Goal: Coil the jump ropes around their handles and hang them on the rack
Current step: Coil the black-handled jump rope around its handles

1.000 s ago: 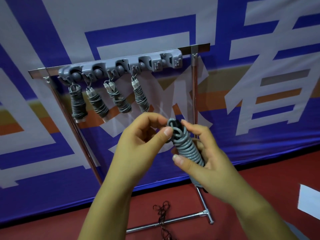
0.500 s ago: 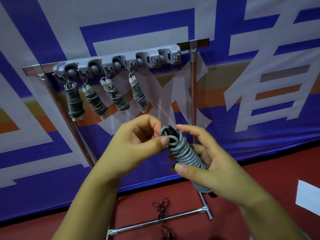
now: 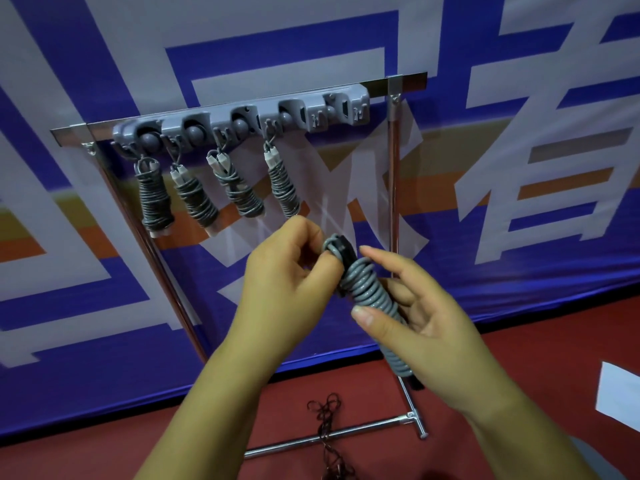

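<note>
A grey jump rope [image 3: 372, 294] is coiled tightly round its black handles and sits tilted between my hands. My right hand [image 3: 426, 317] grips the coil's middle, thumb on its front. My left hand [image 3: 287, 271] pinches the rope loop at the top end of the handles. Above, a grey hook rail [image 3: 242, 121] on a chrome rack carries several coiled ropes [image 3: 156, 199] on its left hooks. The rightmost hooks [image 3: 346, 110] hold nothing.
The rack's chrome posts [image 3: 392, 174] and foot bar [image 3: 332, 436] stand on a red floor before a blue and white banner. A dark tangled cord [image 3: 327, 414] lies on the floor by the foot bar. A white sheet [image 3: 620, 393] lies at the right.
The view has shifted a little relative to the rack. My left hand's fingers have curled more tightly at the loop on the handle top; the right hand's grip is the same.
</note>
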The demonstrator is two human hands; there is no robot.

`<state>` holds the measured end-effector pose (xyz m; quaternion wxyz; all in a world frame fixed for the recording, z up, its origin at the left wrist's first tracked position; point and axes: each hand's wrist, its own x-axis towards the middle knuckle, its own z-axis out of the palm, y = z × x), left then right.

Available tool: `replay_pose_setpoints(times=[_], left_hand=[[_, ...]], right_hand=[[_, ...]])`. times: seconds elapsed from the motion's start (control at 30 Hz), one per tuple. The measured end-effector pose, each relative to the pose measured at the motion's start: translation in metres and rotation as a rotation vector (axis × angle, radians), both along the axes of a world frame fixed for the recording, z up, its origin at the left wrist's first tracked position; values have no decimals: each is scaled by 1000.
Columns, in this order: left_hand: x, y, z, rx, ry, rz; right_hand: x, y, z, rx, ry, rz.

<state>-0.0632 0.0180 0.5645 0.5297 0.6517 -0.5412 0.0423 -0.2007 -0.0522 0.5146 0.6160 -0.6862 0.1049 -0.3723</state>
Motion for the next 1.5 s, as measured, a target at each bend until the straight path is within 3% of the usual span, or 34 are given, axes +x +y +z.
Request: replay_pose_setpoints(times=[0.2, 0.3, 0.47, 0.67, 0.8, 1.0, 1.4, 1.5], left_hand=[[-12, -3, -7, -115, 84, 77], [-10, -4, -12, -78, 231, 73], [-5, -1, -9, -68, 505, -133], [-6, -1, -5, -92, 333, -46], [-9, 1, -5, -107, 251, -30], [-10, 3, -5, 1, -53, 1], [-11, 11, -4, -20, -148, 2], [-12, 11, -2, -20, -98, -58]], right_hand=[[2, 1, 1, -49, 36, -32], [1, 1, -2, -116, 62, -100], [0, -2, -2, -127, 52, -95], [1, 5, -5, -77, -101, -140], [0, 8, -6, -151, -77, -156], [3, -9, 12, -20, 2, 9], [14, -9, 7, -26, -133, -44], [15, -8, 6, -29, -169, -97]])
